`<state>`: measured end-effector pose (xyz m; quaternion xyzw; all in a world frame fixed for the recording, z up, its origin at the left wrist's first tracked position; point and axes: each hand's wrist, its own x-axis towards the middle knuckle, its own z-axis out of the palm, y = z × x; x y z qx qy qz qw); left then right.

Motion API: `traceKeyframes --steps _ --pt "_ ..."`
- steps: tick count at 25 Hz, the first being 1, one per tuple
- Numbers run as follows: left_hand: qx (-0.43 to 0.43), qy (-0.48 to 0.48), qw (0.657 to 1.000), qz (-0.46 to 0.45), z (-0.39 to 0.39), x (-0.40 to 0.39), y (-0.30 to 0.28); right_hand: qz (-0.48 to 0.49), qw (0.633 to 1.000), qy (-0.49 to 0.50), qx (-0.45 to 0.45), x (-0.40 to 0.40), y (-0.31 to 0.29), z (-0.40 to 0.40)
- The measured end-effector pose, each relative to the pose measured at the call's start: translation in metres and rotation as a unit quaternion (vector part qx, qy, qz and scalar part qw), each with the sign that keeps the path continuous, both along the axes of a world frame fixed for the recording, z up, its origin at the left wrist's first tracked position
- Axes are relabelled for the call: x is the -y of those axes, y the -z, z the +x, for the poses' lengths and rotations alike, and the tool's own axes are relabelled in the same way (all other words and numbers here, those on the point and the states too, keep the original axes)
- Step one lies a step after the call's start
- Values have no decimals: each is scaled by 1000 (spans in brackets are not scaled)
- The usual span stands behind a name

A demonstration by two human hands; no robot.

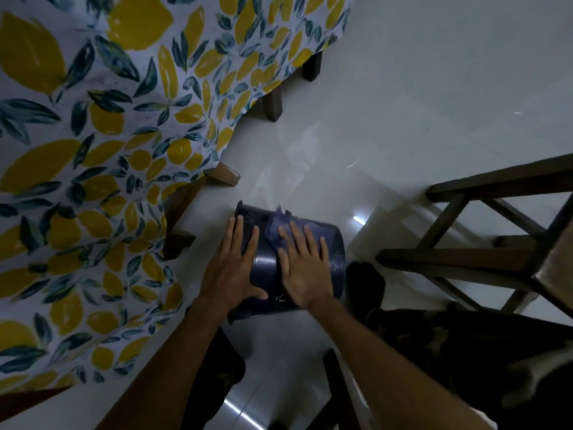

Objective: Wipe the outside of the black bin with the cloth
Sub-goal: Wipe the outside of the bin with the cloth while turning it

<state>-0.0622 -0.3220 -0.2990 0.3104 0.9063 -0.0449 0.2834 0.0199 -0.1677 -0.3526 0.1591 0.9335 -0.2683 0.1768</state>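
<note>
The black bin (333,243) lies on its side on the pale tiled floor, its rim pointing left. My left hand (231,268) rests flat on the bin's side near the rim, fingers spread, steadying it. My right hand (304,271) presses flat on a dark blue cloth (277,226) that lies over the top of the bin; the cloth sticks out beyond my fingertips. The bin's inside is hidden.
A table with a lemon-print cloth (102,144) hangs at the left, with dark wooden legs (183,206) close to the bin. A dark wooden chair (496,243) stands at the right. My knees (465,346) are at the bottom. Open floor (403,103) lies beyond the bin.
</note>
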Motion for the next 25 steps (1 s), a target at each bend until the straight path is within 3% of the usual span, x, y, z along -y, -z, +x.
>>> traceKeyframes --steps 5,9,13,16,20,25 --pt "-6 -11 1000 4 -2 -2 -4 -60 990 51 118 -51 29 -76" --pt "-1 -14 1000 7 -1 -4 -2 50 985 164 31 -19 12 -18" --pt "-10 -28 999 35 2 3 3 22 999 23 -33 37 -20 32" --pt "-5 -24 999 27 6 5 6 -5 996 -71 -50 16 -2 -13" --pt "-11 -18 1000 9 10 2 4 -24 994 45 95 -54 33 -50" --pt "-27 -8 1000 -12 24 5 1 58 994 86 30 -32 17 22"
